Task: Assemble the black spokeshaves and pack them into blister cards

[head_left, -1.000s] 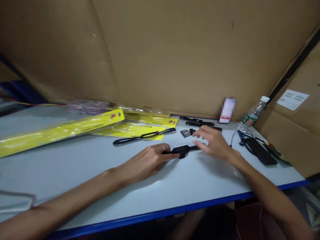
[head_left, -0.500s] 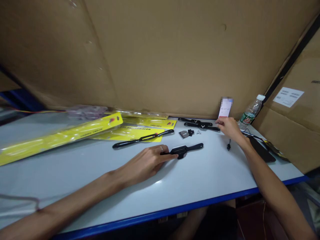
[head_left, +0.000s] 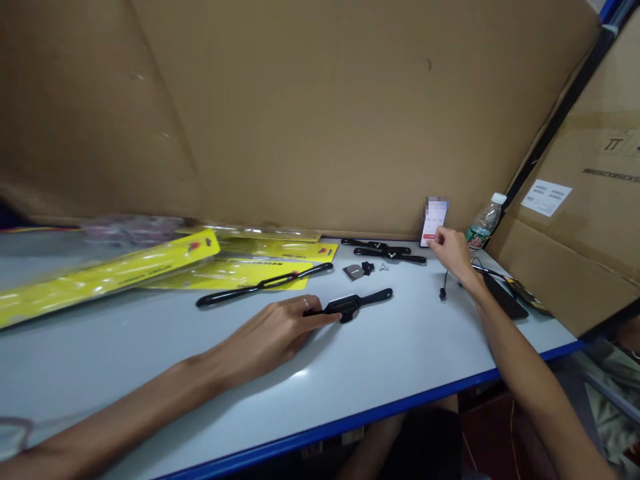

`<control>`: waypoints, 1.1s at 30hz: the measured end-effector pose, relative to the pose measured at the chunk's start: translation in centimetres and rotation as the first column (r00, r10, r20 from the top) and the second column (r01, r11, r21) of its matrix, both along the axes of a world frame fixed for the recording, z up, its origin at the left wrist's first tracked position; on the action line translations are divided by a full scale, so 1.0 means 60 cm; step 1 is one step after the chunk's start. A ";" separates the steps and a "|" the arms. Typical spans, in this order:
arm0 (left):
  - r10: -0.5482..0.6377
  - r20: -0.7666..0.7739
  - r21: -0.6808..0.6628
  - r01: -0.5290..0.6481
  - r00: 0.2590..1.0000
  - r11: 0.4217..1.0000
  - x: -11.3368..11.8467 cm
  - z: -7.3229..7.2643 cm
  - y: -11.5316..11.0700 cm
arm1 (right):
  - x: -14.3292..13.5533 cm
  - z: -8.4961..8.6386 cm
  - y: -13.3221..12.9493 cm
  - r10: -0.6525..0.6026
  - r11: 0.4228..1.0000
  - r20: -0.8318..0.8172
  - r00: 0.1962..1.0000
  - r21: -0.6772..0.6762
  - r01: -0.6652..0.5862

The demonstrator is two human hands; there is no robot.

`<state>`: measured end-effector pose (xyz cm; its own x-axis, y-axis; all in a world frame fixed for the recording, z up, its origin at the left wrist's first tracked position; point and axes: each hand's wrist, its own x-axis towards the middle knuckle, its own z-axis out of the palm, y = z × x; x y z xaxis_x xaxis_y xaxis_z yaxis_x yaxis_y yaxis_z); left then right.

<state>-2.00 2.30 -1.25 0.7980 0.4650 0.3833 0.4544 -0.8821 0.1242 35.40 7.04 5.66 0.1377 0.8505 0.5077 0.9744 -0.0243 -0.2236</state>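
Seemingly for steadiness, gripped the black tool [head_left: 376, 297] below centre in the left hand [head_left: 277, 328], with the right hand [head_left: 454, 255] narrow beside the phone [head_left: 434, 220], contents unclear.

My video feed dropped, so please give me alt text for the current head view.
Left hand holds a black tool on the table; right hand is by the phone. Behind lie a blade and more black tools, with yellow packages left and a bottle right.

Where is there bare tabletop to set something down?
Bare: between the held black tool, right forearm and blue front edge; also between the yellow packages and left forearm. Crowded: along the cardboard and around the bottle.
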 end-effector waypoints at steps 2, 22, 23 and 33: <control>0.002 -0.020 -0.006 -0.002 1.000 1.000 0.003 0.008 -0.002 | -0.025 -0.017 -0.002 0.129 0.990 0.006 0.992 -0.060 -0.128; 0.025 -0.088 -0.040 -0.028 0.996 0.999 0.012 0.018 -0.005 | -0.109 -0.107 0.024 0.366 0.906 -0.057 0.929 -0.206 -0.369; 0.026 -0.093 -0.040 -0.030 0.995 0.999 0.012 0.019 -0.005 | -0.108 -0.107 0.025 0.378 0.900 -0.076 0.922 -0.204 -0.386; 0.022 -0.087 -0.050 -0.026 0.996 0.998 0.012 0.019 -0.005 | -0.110 -0.111 0.031 0.416 0.883 -0.157 0.896 -0.166 -0.439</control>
